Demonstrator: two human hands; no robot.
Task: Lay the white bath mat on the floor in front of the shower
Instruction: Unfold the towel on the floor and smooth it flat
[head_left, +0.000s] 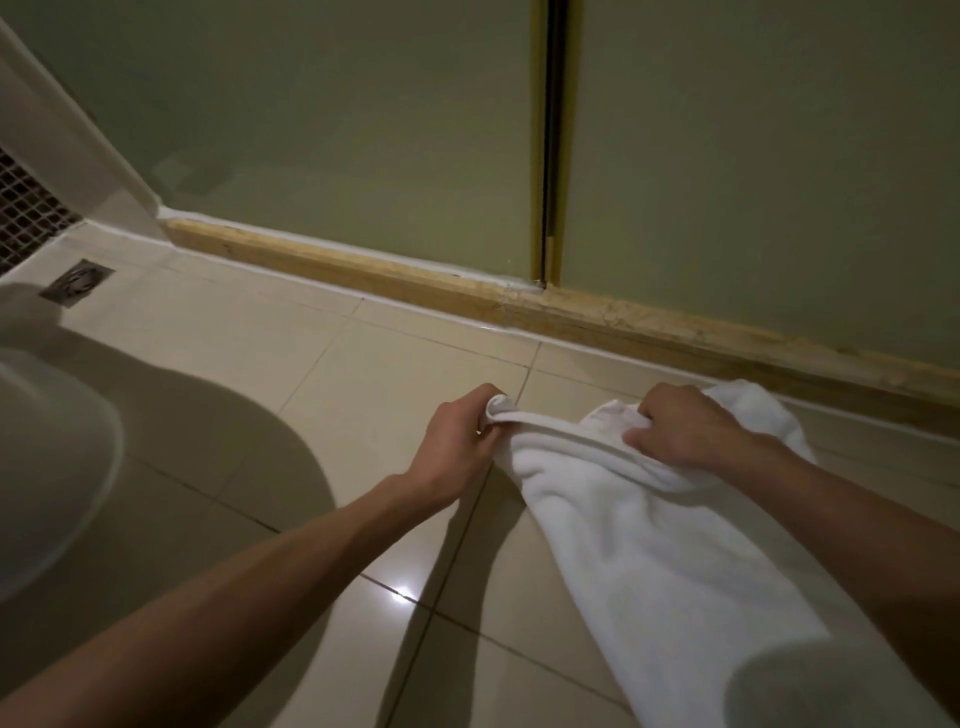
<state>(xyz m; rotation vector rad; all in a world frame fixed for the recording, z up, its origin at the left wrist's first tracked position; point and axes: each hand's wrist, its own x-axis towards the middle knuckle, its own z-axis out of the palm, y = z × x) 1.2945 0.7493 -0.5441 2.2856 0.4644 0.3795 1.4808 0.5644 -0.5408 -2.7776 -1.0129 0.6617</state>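
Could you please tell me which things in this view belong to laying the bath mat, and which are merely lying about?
Belonging to the job:
- white bath mat, gripped by left hand and right hand
- tiled floor
- shower door

Just there:
- wooden sill under the door
- floor drain
- white fixture at left
- dark mosaic wall

The white bath mat (649, 545) is thick terry cloth — soft and matt, its hem a smoother rolled band. The floor (363, 364) is beige ceramic tile, glossy enough to mirror a point of light. The shower doors (337, 130) are frosted, matt glass edged with a brass-coloured metal strip (556, 260). The sill (415, 283) looks like rough, worn wood — unpolished. The floor drain (78, 283) is dull metal.
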